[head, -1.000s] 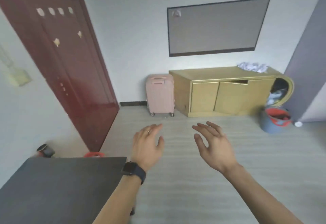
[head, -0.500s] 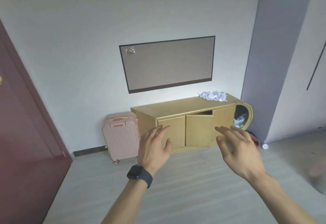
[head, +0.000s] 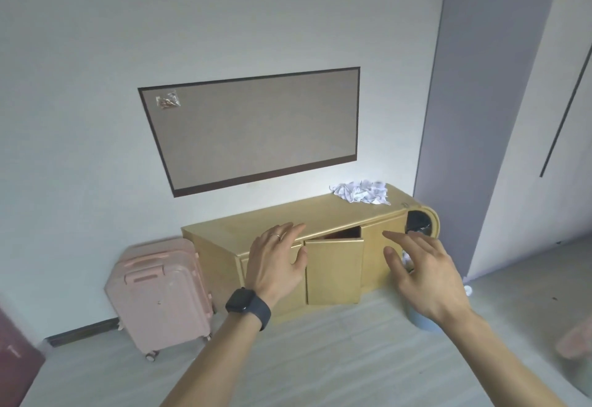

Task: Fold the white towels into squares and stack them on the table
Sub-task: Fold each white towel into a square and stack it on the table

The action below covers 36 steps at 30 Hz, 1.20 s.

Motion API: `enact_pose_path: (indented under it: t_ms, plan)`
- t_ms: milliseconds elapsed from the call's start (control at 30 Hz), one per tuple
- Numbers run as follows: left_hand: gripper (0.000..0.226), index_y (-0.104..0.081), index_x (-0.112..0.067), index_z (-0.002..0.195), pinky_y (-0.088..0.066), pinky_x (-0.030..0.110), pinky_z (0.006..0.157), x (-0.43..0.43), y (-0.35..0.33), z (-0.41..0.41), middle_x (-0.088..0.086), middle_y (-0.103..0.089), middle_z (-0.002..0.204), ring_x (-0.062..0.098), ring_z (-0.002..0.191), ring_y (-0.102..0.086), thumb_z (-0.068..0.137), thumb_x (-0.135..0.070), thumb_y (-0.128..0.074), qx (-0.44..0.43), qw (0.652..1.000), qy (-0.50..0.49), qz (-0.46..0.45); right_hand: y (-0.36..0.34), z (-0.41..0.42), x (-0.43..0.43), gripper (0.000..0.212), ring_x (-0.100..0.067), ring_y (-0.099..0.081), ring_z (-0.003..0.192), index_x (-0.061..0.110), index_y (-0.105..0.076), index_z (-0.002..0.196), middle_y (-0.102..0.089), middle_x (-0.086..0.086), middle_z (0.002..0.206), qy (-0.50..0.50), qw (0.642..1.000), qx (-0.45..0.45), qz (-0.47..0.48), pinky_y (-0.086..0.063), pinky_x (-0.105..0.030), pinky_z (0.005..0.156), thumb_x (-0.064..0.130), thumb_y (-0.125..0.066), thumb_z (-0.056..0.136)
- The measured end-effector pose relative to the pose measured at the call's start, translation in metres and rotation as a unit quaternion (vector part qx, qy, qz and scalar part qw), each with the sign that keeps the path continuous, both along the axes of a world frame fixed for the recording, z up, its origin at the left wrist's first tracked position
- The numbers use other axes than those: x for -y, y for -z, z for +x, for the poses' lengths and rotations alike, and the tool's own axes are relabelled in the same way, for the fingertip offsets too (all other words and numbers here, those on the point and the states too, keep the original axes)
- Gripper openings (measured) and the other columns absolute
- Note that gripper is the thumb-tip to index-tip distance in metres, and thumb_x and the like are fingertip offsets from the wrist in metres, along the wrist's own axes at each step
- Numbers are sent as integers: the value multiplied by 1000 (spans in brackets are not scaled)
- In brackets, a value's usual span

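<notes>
- Two bare forearms reach forward over the pale wood-grain floor (head: 320,358). The left hand (head: 275,265), with a black smartwatch (head: 243,301) on its wrist, and the right hand (head: 423,275) both have loose, spread fingers and grasp nothing.
- Beyond them a low yellow wooden cabinet (head: 320,214) stands against the wall, its middle door (head: 333,270) ajar. A pink hard-shell suitcase (head: 160,294) stands just beside its left end.
- The heap of crumpled white towels (head: 360,192) lies on the cabinet's top near the right end, well apart from both hands.
- Above hangs a grey dark-framed rectangular panel (head: 253,131).
</notes>
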<state>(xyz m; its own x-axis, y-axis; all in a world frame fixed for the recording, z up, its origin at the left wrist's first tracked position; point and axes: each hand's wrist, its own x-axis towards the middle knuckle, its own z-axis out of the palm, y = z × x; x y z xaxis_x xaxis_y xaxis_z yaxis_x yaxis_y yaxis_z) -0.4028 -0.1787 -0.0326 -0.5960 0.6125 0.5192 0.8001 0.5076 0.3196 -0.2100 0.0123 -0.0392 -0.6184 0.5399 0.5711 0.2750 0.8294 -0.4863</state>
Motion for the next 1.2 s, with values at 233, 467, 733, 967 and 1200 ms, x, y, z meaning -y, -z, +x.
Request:
enact_pose_path:
  t_ms: [233, 467, 733, 967, 1200]
  plan:
    - [48, -52, -30, 140, -39, 40, 110, -149, 21, -100, -3, -56, 141, 19, 131, -49, 92, -39, -48, 28, 999, -21, -4, 18, -98, -160, 35, -14, -47, 124, 38, -62, 126, -65, 18, 115, -16, 999, 39, -21, -46, -41, 96, 46, -49, 95]
    - [47, -49, -35, 141, -35, 40, 114, -256, 66, -196, -6, -52, 144, 17, 136, -43, 95, -39, -49, 78, 995, -43, -41, 51, -203, -278, 33, -17, -52, 119, 37, -64, 124, -67, 16, 114, -23, 996, 72, -54, -50, -40, 91, 44, -56, 93]
    - [50, -44, -40, 143, -31, 41, 115, -375, 126, -337, -6, -51, 146, 16, 139, -38, 93, -42, -41, 133, 986, -36, -91, 100, -340, -386, 35, -17, -51, 121, 35, -63, 127, -66, 15, 120, -19, 987, 118, -111, -48, -35, 91, 43, -58, 93]
    - [48, -39, -39, 146, -18, 36, 119, -469, 166, -436, -7, -38, 155, 15, 144, -26, 98, -40, -43, 204, 968, -19, -147, 142, -434, -461, 35, -16, -53, 115, 36, -63, 127, -64, 14, 119, 9, 966, 190, -173, -44, -29, 91, 41, -61, 93]
    - [48, -37, -40, 146, -18, 35, 119, -552, 220, -522, -7, -35, 156, 14, 146, -22, 98, -42, -43, 228, 949, -34, -216, 197, -530, -545, 37, -12, -43, 128, 40, -57, 131, -59, 17, 129, 4, 929, 300, -218, -38, -29, 99, 44, -56, 95]
